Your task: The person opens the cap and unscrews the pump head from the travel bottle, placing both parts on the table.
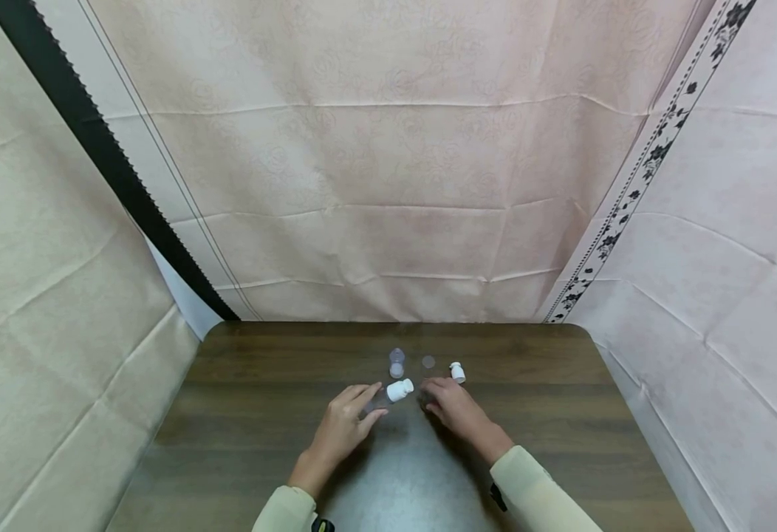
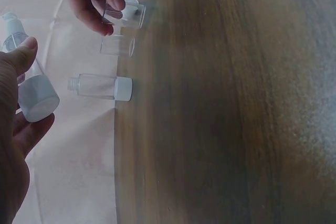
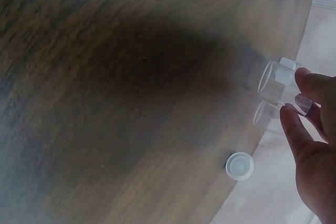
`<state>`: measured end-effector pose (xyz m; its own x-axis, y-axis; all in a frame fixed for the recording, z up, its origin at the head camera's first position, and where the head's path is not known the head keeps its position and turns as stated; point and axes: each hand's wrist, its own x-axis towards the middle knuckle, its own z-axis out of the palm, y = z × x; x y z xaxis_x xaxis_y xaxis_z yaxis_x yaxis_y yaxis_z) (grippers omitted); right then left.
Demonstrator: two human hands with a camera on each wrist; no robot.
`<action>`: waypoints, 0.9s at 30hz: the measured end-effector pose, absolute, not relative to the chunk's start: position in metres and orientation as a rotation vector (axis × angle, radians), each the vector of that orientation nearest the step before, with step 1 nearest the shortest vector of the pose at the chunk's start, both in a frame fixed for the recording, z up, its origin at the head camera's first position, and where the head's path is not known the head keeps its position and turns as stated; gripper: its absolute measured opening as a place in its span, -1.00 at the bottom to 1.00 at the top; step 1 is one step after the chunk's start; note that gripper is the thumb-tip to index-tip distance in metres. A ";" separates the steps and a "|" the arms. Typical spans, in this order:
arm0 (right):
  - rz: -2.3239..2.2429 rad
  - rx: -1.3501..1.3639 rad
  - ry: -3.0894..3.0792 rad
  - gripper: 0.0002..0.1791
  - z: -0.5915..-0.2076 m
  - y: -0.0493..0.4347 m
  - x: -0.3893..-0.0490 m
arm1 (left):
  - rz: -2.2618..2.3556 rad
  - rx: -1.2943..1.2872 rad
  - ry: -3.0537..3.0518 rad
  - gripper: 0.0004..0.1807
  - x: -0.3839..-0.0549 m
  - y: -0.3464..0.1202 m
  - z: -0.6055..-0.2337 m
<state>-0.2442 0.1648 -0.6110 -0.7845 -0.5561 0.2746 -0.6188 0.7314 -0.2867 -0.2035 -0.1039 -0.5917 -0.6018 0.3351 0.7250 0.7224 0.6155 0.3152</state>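
Left hand: the left hand (image 1: 345,423) is clamped on the pump bottle (image 2: 38,93), thumb and fingers on opposite sides of its body.
Pump bottle: it lies tilted inside the left hand, its white pump toward the right hand (image 1: 456,408), its white base also showing.
Right hand: pinches a clear cover (image 3: 275,90) between thumb and finger, above the desk (image 1: 262,369).
Second cover: another clear cover (image 2: 116,45) stands just beyond the right hand.
Uncapped bottle: a clear bottle (image 2: 97,86) with white base stands upright beyond the gap between the hands.
White pump piece: the white piece (image 1: 457,372) is just beside the right hand, on its outer side.
Handling: the bottle is probably light, stiff and smooth, so perhaps slippery; better to hold its body, not the pump. The thin cover may crack, so pinch its sides gently.
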 end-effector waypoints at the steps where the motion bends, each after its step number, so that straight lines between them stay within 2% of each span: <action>1: 0.551 0.947 -2.767 -0.65 -0.611 0.165 -0.244 | -0.806 -0.826 -2.214 -0.45 -0.204 -0.104 -0.592; 17: 0.482 0.955 -2.748 -0.58 -0.617 0.163 -0.245 | -0.787 -0.805 -2.236 -0.46 -0.205 -0.104 -0.596; 27: 0.617 0.800 -2.750 -0.46 -0.608 0.168 -0.235 | -0.764 -0.811 -2.229 -0.45 -0.205 -0.105 -0.597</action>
